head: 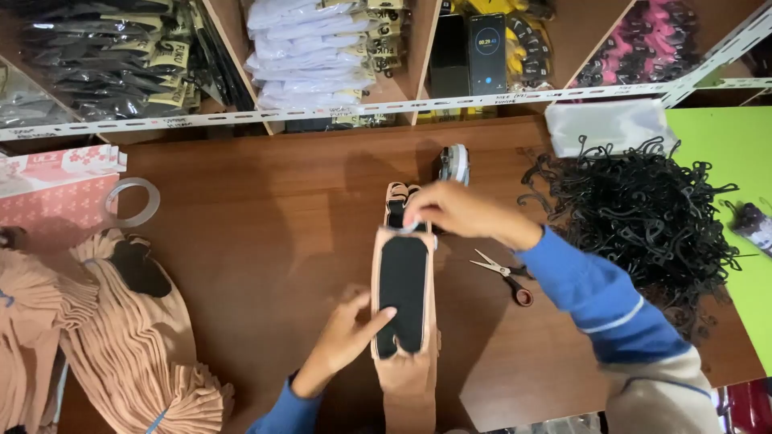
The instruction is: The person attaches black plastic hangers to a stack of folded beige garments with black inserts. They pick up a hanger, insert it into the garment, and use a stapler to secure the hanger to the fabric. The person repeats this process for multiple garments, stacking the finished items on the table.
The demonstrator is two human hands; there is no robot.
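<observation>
A beige sock with a black sole patch (404,293) lies flat on the brown table (273,225), lengthwise away from me. My left hand (346,333) presses the sock's left edge with the thumb on the black patch. My right hand (458,210) pinches the sock's far end, where a small pale piece shows between the fingers. More beige fabric (398,197) sticks out just beyond that hand.
Scissors with dark red handles (505,276) lie right of the sock. A heap of black plastic hooks (643,217) fills the right side. Stacks of beige socks (121,337) sit at left, a tape ring (133,201) behind them. Shelves with packaged goods (314,48) line the back.
</observation>
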